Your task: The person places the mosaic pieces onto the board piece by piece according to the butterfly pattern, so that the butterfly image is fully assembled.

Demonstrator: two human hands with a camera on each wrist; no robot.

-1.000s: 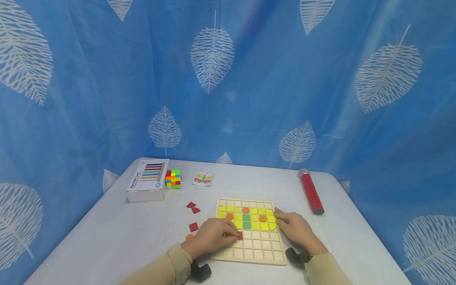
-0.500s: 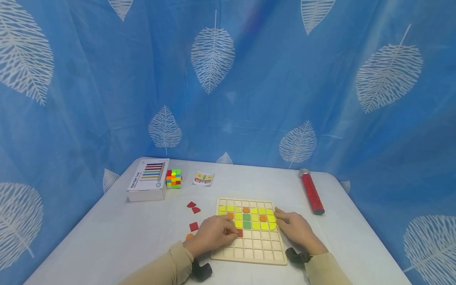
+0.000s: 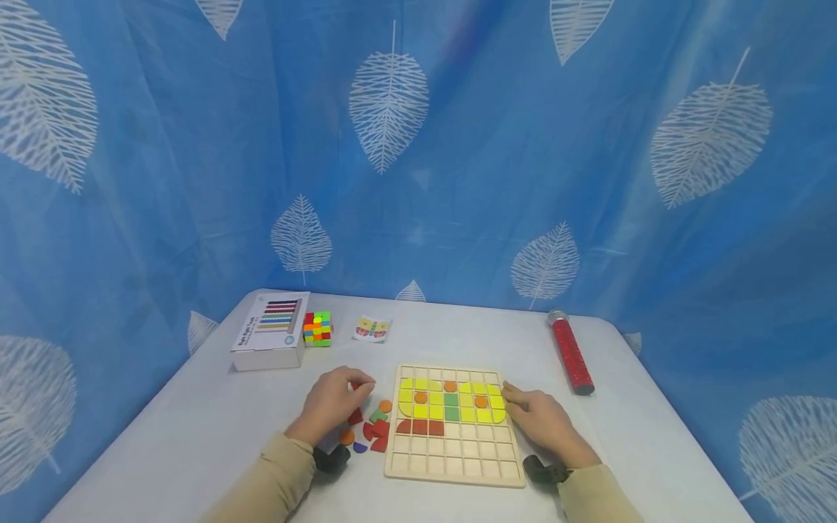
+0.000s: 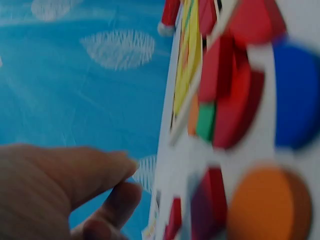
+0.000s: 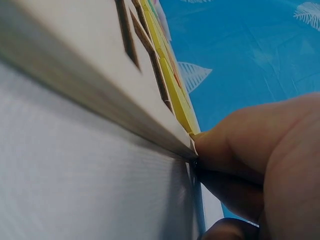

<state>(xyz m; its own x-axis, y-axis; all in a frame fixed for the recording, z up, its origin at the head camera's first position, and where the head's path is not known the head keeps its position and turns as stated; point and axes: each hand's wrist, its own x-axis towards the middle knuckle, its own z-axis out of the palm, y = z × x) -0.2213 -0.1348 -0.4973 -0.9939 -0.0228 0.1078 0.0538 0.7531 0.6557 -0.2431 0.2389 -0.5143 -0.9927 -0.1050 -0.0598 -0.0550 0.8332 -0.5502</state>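
Note:
My left hand (image 3: 330, 403) hovers over the loose pieces left of the wooden grid board (image 3: 458, 481). Its thumb and forefinger are bent loosely towards each other, and no piece shows between them in the left wrist view. Partly behind the fingertips is a red piece (image 3: 355, 387). The right hand (image 3: 543, 421) holds the board's right edge; its thumb touches the rim in the right wrist view. Yellow tiles (image 3: 437, 398), orange discs (image 3: 481, 402) and green squares (image 3: 452, 407) sit in the upper grid. Below them lies a row of red tiles (image 3: 421, 427).
Loose red pieces (image 3: 379, 432), an orange disc (image 3: 346, 437) and a blue half-round piece (image 3: 360, 447) lie beside the board. Further back are a pattern card (image 3: 372, 329), a puzzle cube (image 3: 318, 329) and a white box (image 3: 268, 357). A red tube (image 3: 572, 354) lies right.
My left hand has moved left and away from the board, uncovering the row of red tiles and the loose pieces beside it. The right hand stays at the board's edge.

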